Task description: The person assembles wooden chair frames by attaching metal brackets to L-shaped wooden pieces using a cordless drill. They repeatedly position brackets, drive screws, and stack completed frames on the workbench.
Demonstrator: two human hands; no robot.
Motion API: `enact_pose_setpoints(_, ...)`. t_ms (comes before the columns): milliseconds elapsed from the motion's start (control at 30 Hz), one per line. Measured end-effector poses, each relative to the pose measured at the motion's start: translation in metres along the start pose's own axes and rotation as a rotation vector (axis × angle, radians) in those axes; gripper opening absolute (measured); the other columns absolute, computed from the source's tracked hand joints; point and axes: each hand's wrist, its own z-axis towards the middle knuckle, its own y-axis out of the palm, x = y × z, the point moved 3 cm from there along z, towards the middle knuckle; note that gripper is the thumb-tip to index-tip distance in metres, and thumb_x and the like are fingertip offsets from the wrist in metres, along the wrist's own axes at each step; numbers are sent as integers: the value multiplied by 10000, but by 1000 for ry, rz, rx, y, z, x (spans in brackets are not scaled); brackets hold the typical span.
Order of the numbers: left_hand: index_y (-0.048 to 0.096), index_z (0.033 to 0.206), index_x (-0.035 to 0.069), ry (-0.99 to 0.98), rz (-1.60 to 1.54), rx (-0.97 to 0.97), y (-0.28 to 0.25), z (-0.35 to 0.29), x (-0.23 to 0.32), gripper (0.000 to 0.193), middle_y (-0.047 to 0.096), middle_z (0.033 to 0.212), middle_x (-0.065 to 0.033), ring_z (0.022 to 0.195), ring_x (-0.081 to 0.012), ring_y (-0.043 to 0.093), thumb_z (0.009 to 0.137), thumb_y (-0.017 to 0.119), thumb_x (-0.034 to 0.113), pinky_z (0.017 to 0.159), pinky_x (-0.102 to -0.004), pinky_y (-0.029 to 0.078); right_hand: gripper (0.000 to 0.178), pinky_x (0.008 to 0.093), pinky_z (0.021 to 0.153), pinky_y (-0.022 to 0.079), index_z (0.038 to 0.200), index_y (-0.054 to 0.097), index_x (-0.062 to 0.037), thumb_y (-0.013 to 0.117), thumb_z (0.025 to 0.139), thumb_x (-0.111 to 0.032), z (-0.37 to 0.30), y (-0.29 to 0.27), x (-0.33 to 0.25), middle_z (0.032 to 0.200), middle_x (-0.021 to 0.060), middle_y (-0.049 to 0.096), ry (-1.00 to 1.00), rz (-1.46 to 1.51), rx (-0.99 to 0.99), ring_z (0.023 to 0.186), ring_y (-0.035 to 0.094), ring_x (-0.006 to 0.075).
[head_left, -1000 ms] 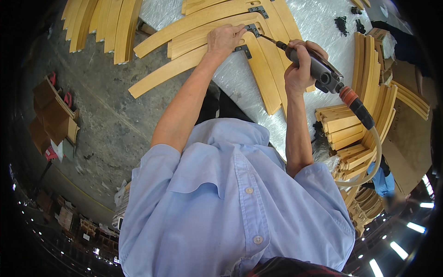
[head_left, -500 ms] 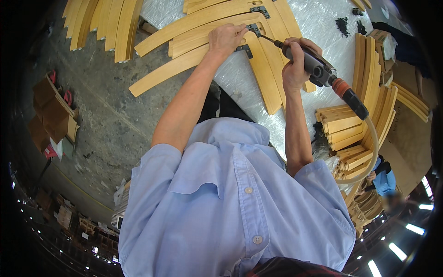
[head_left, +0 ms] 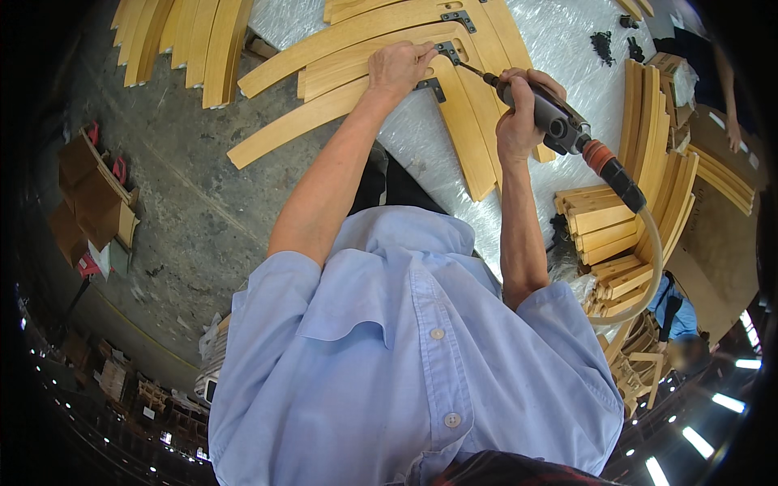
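My left hand (head_left: 399, 68) is closed, its fingertips pinched at the end of a black corner bracket (head_left: 448, 53). That bracket lies across the joint of two curved, light wooden pieces. In my right hand (head_left: 521, 113) is a dark, air-hose-fed power screwdriver (head_left: 559, 121), pointing left and away from me. Its thin bit reaches down to the bracket's right end; whether it sits in a screw is too small to tell. Another black bracket (head_left: 459, 19) sits on the wooden frame beyond, and one more (head_left: 433, 87) on the nearer one.
Plastic film covers the worktable (head_left: 559, 32), with small piles of black hardware (head_left: 601, 47) on it. Wooden strips are stacked at right (head_left: 604, 223) and far left (head_left: 219, 57). The air hose (head_left: 660, 259) loops down at right. A co-worker's hand (head_left: 733, 136) hangs at far right.
My hands and the screwdriver have barely moved. At far right a co-worker's arm has come further into view, and the person in blue lower down has shifted.
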Motion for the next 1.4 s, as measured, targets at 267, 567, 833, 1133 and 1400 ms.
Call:
enact_pose_setpoints(267,752,983,258,20,-10,-4,-1,-1,-1,231,662,720,-60,693,-285,649,865,635,418,607,-415,502,242,261,733,515,1033,511,-23,627,823,13,9,19,-1,819,66,630,3,-79,-21,763,622,129)
enact_pose_setpoints(567,750,995,254,14,-20,3,0,0,-2,254,661,716,-60,687,-274,646,872,621,434,601,-396,501,184,213,678,474,971,567,4,621,800,46,28,38,16,796,22,586,-106,-145,-52,715,577,88)
enact_pose_setpoints(833,749,988,265,33,-46,39,3,-2,-3,235,651,690,-47,659,-266,640,861,634,427,575,-395,495,181,222,668,493,973,557,0,616,806,38,27,41,28,785,42,609,-109,-167,-48,702,595,98)
enact_pose_setpoints(1133,749,978,244,11,-70,16,1,-4,-4,207,661,713,-41,697,-259,648,866,637,377,613,-392,495,151,248,714,500,917,546,-24,620,791,14,26,43,23,782,33,593,-67,-247,-71,716,598,108)
enact_pose_setpoints(1400,745,1008,184,-13,-105,12,-4,-2,-1,260,634,681,-85,642,-257,628,862,657,380,598,-363,497,241,239,666,531,1026,535,-4,625,808,47,30,40,21,818,64,612,26,-125,-72,698,620,115)
